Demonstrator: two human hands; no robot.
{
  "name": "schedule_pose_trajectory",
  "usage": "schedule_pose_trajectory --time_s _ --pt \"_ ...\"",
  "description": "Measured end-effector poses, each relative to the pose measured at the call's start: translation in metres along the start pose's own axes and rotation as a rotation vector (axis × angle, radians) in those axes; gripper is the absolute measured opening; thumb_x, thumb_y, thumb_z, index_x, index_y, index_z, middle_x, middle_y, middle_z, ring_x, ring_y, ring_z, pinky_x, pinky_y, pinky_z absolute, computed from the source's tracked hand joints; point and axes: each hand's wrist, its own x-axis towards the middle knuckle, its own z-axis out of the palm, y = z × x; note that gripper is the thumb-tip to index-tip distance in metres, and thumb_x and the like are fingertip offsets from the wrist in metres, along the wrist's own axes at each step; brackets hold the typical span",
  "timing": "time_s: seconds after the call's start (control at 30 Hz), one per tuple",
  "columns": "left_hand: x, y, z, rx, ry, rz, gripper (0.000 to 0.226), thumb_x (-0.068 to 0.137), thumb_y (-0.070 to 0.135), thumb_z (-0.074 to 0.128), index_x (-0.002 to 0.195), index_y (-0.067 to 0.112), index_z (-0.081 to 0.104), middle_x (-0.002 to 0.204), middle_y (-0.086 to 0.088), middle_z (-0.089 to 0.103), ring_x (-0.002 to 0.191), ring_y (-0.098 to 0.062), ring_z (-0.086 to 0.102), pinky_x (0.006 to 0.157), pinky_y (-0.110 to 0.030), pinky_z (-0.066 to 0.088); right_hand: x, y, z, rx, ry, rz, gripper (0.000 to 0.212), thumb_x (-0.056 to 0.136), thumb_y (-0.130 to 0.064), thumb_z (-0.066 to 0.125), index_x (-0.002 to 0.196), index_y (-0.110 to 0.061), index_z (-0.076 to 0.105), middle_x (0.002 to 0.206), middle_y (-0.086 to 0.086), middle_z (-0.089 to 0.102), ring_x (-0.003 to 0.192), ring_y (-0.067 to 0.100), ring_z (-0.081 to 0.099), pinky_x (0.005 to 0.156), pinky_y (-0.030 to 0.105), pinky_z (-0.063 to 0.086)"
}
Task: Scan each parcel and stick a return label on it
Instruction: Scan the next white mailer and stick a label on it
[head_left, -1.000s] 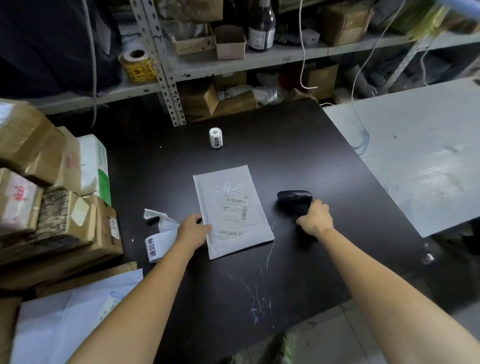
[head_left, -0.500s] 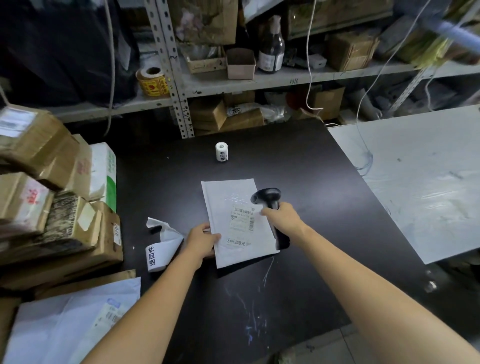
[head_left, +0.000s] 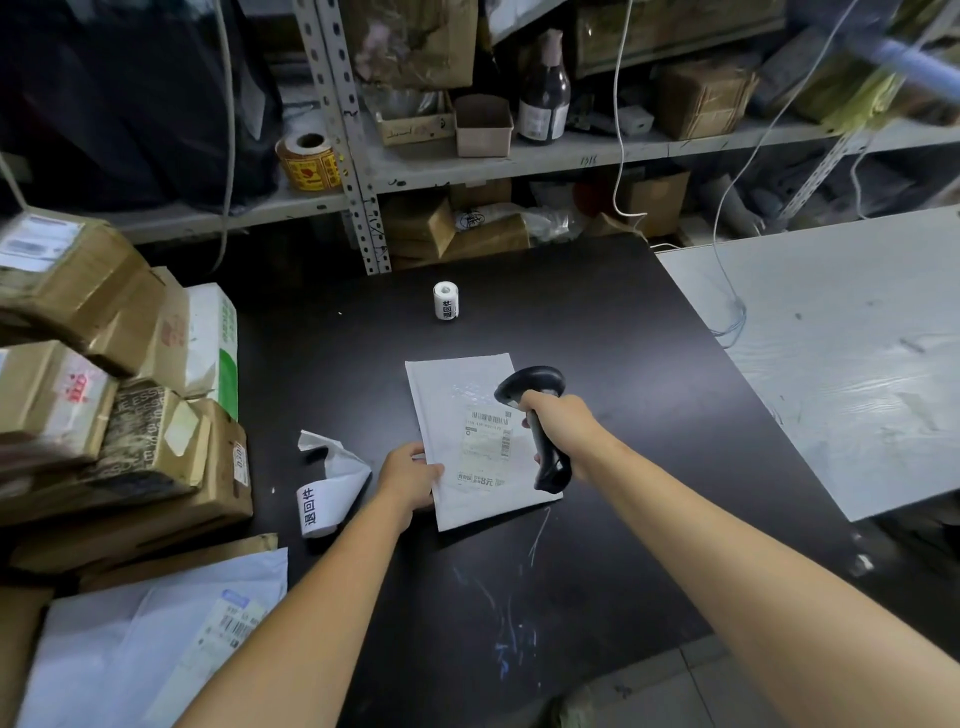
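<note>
A white padded mailer (head_left: 457, 395) lies on the black table (head_left: 623, 364), its shipping label with a barcode facing up. My left hand (head_left: 408, 475) grips the mailer's near left edge. My right hand (head_left: 561, 426) is wrapped round the handle of a black barcode scanner (head_left: 540, 384), whose head hangs over the mailer's label. A loose strip of white return labels (head_left: 327, 488) curls on the table left of my left hand. A small roll of the same labels (head_left: 445, 300) stands upright farther back.
Stacked cardboard parcels (head_left: 104, 405) fill the left side, with a white mailer bag (head_left: 145, 644) at the near left. Metal shelving (head_left: 519, 156) with boxes, a bottle and a tape roll runs along the back. A white table (head_left: 857, 353) adjoins on the right.
My right hand picked the scanner up from the table right of the mailer and brought it over the label. My left hand shifted onto the mailer's edge and gripped it.
</note>
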Motion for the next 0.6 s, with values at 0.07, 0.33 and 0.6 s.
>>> schedule_pose_trajectory --time_s 0.07,0.33,0.6 --pt "0.000 0.000 0.000 -0.001 -0.003 -0.002 0.027 0.091 -0.008 0.053 0.112 0.008 0.058 0.112 -0.013 0.065 0.099 -0.030 0.065 0.084 -0.046 0.057 -0.002 -0.002 0.002 -0.008 0.005 -0.006 0.021 0.086 -0.025 0.059 0.095 -0.006 0.058 0.093 0.006 0.062 0.062 0.023 0.055 0.058 0.029 0.050" --pt "0.004 -0.001 -0.001 0.033 -0.002 -0.006 0.030 0.090 -0.008 0.054 0.115 0.008 0.059 0.113 -0.013 0.066 0.099 -0.031 0.066 0.081 -0.044 0.058 0.011 0.009 -0.009 -0.130 0.130 -0.091 0.032 0.082 -0.038 0.069 0.090 -0.009 0.060 0.079 0.005 0.060 0.071 0.022 0.060 0.073 0.038 0.054" --pt "0.012 -0.006 -0.002 0.043 0.046 0.006 0.034 0.089 -0.008 0.056 0.120 0.006 0.057 0.116 -0.010 0.062 0.103 -0.029 0.063 0.086 -0.046 0.057 0.041 0.068 -0.078 -0.225 0.294 -0.042 0.026 0.086 -0.021 0.074 0.107 -0.008 0.066 0.094 0.006 0.067 0.092 0.025 0.062 0.079 0.033 0.047"
